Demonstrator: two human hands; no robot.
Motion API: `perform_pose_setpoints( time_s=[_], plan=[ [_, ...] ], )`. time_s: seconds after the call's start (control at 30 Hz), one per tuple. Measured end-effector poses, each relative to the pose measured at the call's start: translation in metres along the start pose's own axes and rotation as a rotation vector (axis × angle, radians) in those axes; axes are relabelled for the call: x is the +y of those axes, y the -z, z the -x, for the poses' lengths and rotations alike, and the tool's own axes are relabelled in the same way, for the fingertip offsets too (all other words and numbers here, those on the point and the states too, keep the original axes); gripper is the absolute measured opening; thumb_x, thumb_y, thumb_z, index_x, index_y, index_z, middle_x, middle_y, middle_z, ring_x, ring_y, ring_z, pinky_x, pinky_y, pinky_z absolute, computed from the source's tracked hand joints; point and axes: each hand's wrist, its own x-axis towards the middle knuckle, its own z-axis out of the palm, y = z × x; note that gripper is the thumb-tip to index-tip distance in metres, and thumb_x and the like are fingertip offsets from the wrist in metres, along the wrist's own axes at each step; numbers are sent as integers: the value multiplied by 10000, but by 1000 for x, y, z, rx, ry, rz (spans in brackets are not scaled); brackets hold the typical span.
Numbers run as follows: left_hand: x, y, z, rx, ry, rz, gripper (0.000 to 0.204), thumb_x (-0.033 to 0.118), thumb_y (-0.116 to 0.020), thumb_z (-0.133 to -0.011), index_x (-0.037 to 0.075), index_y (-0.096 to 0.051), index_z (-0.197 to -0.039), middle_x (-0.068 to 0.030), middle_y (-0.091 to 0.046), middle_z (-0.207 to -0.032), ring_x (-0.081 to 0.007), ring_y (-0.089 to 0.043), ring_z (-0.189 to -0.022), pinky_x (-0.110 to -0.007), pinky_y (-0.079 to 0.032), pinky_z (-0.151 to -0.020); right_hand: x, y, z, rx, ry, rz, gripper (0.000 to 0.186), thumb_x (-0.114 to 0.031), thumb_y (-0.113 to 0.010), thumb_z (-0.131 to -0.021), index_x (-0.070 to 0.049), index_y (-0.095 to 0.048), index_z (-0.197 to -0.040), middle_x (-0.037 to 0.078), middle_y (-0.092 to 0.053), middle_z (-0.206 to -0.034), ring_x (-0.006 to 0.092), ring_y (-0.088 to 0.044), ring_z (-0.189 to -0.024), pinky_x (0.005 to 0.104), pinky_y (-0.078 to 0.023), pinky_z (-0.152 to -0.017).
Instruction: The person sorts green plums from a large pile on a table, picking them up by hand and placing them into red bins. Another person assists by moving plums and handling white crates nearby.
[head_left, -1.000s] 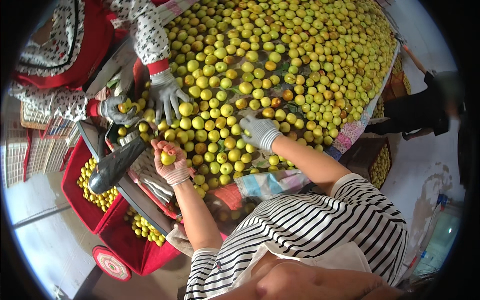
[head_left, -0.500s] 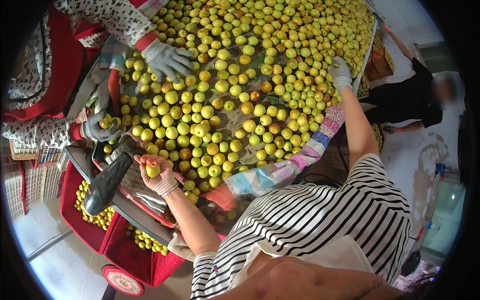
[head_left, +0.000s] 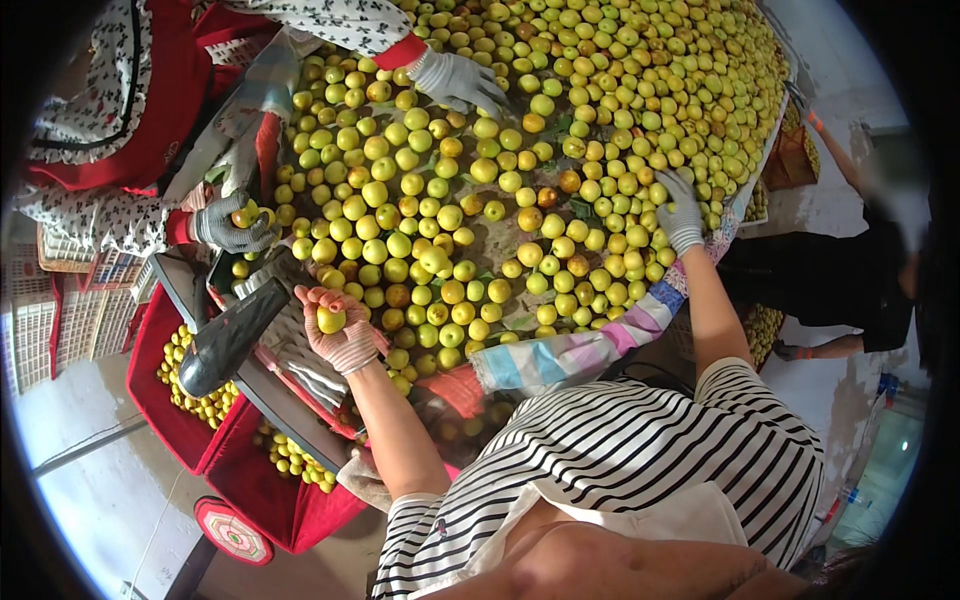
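Note:
My left hand point(head_left: 338, 338), in a striped, pale glove, is closed round a yellow-green jujube point(head_left: 330, 320) above the padded near edge. A dark, rounded chute-like piece point(head_left: 230, 345) lies just left of that hand. My right hand point(head_left: 682, 212), in a grey-white glove, rests with fingers stretched over the jujubes point(head_left: 610, 190) at the right side of the heap. Some jujubes have brown-red patches. They lie thick at the far side and loosely spread nearer me, on a dark surface.
A co-worker's gloved hand point(head_left: 460, 82) reaches over the jujubes; the other point(head_left: 232, 222) holds fruit. Red fabric bins point(head_left: 215, 480) with jujubes stand at the lower left. Striped cloth point(head_left: 570, 350) covers the near edge. Another person in black point(head_left: 815, 280) stands at right.
The view has shifted, so most things sit further right or lower. The co-worker's far hand has moved right over the jujubes. My left hand keeps its jujube; my right hand stays at the heap.

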Motion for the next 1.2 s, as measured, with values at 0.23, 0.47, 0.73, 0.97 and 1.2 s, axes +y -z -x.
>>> perform_pose_setpoints(
  time_s=[0.23,0.47,0.73,0.97,1.2],
  plan=[
    [0,3,0,-60,-5,-9,295,72,-588,-900,85,-640,-1190,-70,-634,-1011,-206,-591,-847,-355,-525,-715,-137,-12,23,-216,72,-61,774,30,-614,-770,-215,-375,-1464,168,-417,-1468,328,-437,-1333,375,-422,-1094],
    [-1,1,1,-39,-11,45,277,63,-579,-899,85,-655,-1164,-79,-651,-1000,-228,-620,-855,-359,-547,-711,-252,-23,60,-519,451,-168,763,42,-567,-743,-199,-406,-1449,139,-419,-1466,339,-421,-1339,399,-335,-1155],
    [1,4,1,-58,-5,56,302,60,-576,-906,88,-630,-1202,-77,-639,-1026,-222,-613,-879,-359,-539,-742,-339,-40,-36,-374,475,-388,173,-116,-567,-889,-127,-709,-987,100,-677,-1118,284,-641,-1043,349,-490,-976],
    [-1,2,-3,-51,16,62,311,61,-569,-908,99,-626,-1211,-71,-648,-1019,-228,-622,-873,-364,-544,-733,-380,-119,-79,-486,543,478,302,-181,-615,-890,-28,-569,-1146,208,-639,-1127,336,-646,-1006,446,-513,-931],
    [1,4,0,-70,17,92,283,44,-570,-901,75,-646,-1172,-86,-645,-1032,-226,-614,-892,-353,-533,-746,-361,-91,-69,-657,504,-256,397,-325,-651,-893,-69,-590,-1189,128,-639,-1093,245,-647,-944,355,-545,-757]
  ],
)
